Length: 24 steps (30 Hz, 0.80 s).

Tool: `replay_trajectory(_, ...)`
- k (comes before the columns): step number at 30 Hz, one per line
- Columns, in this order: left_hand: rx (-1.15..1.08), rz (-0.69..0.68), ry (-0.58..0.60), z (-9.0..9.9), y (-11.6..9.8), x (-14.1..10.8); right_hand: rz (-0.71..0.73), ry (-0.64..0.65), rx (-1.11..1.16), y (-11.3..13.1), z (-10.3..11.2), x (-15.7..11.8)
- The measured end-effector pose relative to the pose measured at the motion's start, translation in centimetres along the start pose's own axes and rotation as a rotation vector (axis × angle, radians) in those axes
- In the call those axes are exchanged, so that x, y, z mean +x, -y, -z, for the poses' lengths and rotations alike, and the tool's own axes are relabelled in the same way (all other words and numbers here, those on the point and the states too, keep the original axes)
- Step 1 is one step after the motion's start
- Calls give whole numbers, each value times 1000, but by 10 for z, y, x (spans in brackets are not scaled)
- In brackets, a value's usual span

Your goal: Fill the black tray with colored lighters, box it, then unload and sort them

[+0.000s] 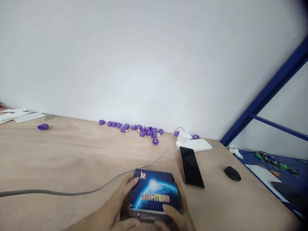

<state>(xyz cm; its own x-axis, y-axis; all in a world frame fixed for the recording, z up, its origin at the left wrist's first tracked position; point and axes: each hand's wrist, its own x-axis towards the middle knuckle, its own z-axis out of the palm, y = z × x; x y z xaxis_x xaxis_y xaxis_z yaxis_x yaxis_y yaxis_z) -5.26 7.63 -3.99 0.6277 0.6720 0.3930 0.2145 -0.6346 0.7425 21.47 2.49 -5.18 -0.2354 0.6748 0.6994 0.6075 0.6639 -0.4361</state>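
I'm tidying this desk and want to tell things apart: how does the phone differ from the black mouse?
The phone is a long flat slab with a glossy dark screen facing up, while the mouse is a low rounded dome with a duller surface. The phone lies right beside the LIGHTERS box; the mouse lies further right, apart from both. Both are dark and rest on the plywood table.

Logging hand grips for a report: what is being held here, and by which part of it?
The blue LIGHTERS box is held in both hands: the left hand grips its left side, and the right hand grips its right side, with the thumb over the near edge.
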Motion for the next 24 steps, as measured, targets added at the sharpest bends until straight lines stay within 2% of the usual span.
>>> replay_trajectory(3,24,14,-92,7,16,29,33,-53,-17,-14,-3,32)
replay_trajectory(6,-25,33,-123,19,30,59,41,-82,-48,-27,-12,65)
replay_trajectory(11,-16,68,-155,31,38,85,14,-82,-41,-44,-30,88)
replay_trajectory(16,67,139,-201,17,30,72,-1,-58,-65,-47,-32,87)
replay_trajectory(20,267,185,-374,7,17,43,-33,-41,-143,-37,-21,72)
replay_trajectory(22,389,93,-432,4,9,28,-59,-61,-189,-30,-11,59)
replay_trajectory(24,422,-57,-385,-1,0,17,-54,-53,-210,-21,0,43)
